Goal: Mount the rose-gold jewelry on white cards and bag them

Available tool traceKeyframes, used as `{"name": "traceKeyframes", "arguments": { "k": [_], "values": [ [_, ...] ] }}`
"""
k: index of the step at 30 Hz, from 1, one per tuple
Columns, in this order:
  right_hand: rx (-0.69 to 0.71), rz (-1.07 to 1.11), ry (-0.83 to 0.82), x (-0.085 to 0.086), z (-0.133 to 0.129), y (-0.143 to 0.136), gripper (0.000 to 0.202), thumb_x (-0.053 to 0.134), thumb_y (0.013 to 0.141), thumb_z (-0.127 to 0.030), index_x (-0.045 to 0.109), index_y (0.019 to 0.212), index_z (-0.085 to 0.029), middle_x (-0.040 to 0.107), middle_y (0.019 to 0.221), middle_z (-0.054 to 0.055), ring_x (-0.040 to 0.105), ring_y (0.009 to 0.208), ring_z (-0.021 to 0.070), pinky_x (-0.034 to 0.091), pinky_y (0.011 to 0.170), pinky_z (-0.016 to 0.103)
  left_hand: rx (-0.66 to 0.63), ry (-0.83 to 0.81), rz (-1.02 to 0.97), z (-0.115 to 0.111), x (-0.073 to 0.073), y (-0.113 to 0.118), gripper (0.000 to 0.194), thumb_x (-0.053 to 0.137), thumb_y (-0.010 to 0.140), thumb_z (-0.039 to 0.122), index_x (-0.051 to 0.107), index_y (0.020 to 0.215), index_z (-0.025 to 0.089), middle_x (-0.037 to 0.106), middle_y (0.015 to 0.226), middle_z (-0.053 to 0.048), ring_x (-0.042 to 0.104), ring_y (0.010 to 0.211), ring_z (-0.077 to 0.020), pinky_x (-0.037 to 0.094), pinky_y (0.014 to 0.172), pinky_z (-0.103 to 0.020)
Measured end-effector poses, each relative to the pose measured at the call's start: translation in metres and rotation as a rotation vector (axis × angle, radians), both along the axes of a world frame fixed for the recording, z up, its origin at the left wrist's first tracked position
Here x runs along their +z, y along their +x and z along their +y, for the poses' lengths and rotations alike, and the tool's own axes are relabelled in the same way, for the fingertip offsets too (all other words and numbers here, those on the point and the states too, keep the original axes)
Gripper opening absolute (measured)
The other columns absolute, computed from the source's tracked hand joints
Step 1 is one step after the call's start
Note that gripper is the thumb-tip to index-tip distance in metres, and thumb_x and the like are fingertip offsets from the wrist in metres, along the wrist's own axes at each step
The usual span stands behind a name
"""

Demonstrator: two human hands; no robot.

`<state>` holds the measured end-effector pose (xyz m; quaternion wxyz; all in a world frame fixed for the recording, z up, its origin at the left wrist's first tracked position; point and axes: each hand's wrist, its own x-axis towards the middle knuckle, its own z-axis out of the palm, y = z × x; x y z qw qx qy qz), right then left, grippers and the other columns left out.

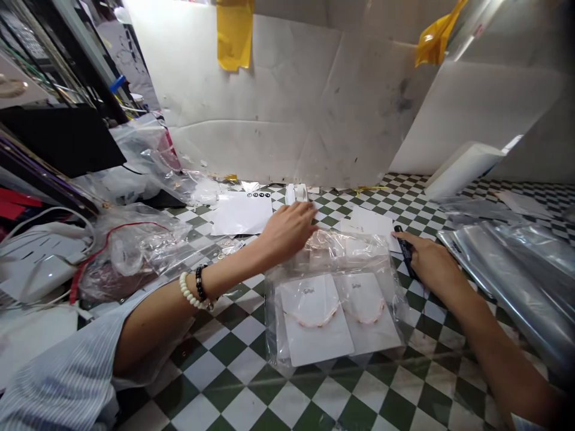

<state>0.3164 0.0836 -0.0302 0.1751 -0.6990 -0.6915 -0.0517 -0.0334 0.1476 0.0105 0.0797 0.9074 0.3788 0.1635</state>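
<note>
My left hand [291, 230] reaches over the upper left of a clear plastic bag [274, 323], just in front of a small white roll-like item [296, 193]. Its fingers stretch out loosely, slightly blurred, and nothing shows in them. At the bag's right side, my right hand [433, 266] has its fingers across a black marker pen [406, 254], with the thumb hidden. Inside the bag lie two white cards [317, 344], each with a thin pinkish bracelet. More carded pieces [321, 254] show through the folded plastic at the bag's top.
White paper with black round marks [242, 214] lies left of the roll-like item. White slips [371, 221] sit behind the bag. Clear plastic sleeves [516, 281] are stacked at right. Bagged items [135, 257] and a white device with a cable [45, 257] crowd the left.
</note>
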Motion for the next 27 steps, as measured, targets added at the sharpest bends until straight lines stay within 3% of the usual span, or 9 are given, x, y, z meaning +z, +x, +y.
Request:
{"name": "traceKeyframes", "arguments": {
  "k": [3,6,11,15,19,22,24,27],
  "values": [
    [0.022,0.019,0.006,-0.002,0.002,-0.002,0.059,0.044,0.071,-0.007,0.071,0.12,-0.025,0.073,0.099,0.01,0.065,0.079,0.0249,0.048,0.07,0.035,0.023,0.038,-0.023,0.026,-0.008,-0.012,0.049,0.046,0.102,0.025,0.04,0.148,0.007,0.042,0.154,-0.017,0.045,0.139,-0.0281,0.041,0.114,-0.046],
    [0.026,0.03,0.01,-0.001,0.003,-0.001,0.05,0.046,0.075,-0.012,0.072,0.115,-0.025,0.073,0.097,0.01,0.065,0.078,0.0259,0.05,0.07,0.037,-0.029,0.077,-0.041,0.042,-0.019,-0.021,0.048,0.044,0.103,0.024,0.041,0.149,0.011,0.038,0.157,-0.012,0.037,0.146,-0.023,0.032,0.123,-0.044],
    [0.032,0.051,-0.004,0.003,0.003,-0.003,0.042,0.046,0.077,-0.016,0.073,0.108,-0.023,0.073,0.108,0.011,0.068,0.093,0.0285,0.054,0.081,0.041,-0.072,0.127,-0.05,0.05,-0.032,-0.025,0.043,0.039,0.105,0.021,0.045,0.146,0.017,0.046,0.153,-0.007,0.038,0.146,-0.0186,0.028,0.125,-0.044],
    [0.033,0.075,-0.027,0.004,0.002,-0.003,0.042,0.046,0.077,-0.016,0.073,0.109,-0.022,0.072,0.114,0.011,0.067,0.101,0.0301,0.053,0.091,0.047,-0.088,0.147,-0.015,0.048,-0.025,-0.026,0.042,0.041,0.104,0.021,0.046,0.146,0.013,0.046,0.152,-0.011,0.035,0.148,-0.0234,0.026,0.125,-0.045],
    [0.019,0.115,-0.026,0.005,0.002,-0.005,0.042,0.046,0.077,-0.016,0.072,0.11,-0.019,0.071,0.118,0.013,0.066,0.108,0.0324,0.05,0.099,0.054,-0.101,0.125,0.104,0.03,0.004,-0.022,0.042,0.038,0.103,0.014,0.047,0.143,0.003,0.033,0.158,-0.022,0.025,0.151,-0.0318,0.015,0.126,-0.053],
    [-0.009,0.156,0.071,0.009,-0.002,-0.021,0.04,0.046,0.083,-0.021,0.069,0.115,-0.018,0.063,0.132,0.015,0.056,0.126,0.035,0.04,0.11,0.06,-0.155,0.064,0.144,0.002,0.021,-0.011,0.048,0.037,0.106,0.033,0.045,0.146,0.008,0.032,0.16,-0.016,0.027,0.15,-0.0303,0.019,0.126,-0.051],
    [0.004,0.196,0.134,0.013,-0.008,-0.038,0.039,0.048,0.09,-0.032,0.065,0.123,-0.021,0.055,0.143,0.012,0.049,0.136,0.0334,0.037,0.114,0.059,-0.269,-0.06,0.166,-0.019,0.02,0.0,0.066,0.036,0.103,0.057,0.031,0.155,0.016,0.031,0.161,-0.01,0.031,0.149,-0.0268,0.028,0.125,-0.047],
    [0.105,0.275,0.114,0.019,-0.019,-0.064,0.042,0.052,0.094,-0.047,0.059,0.132,-0.029,0.053,0.147,0.004,0.051,0.135,0.0267,0.047,0.109,0.049,-0.41,-0.232,0.169,-0.044,0.002,0.014,0.093,0.037,0.093,0.075,0.009,0.16,0.016,0.012,0.164,-0.014,0.011,0.154,-0.0293,0.015,0.127,-0.053]
  ]
}}
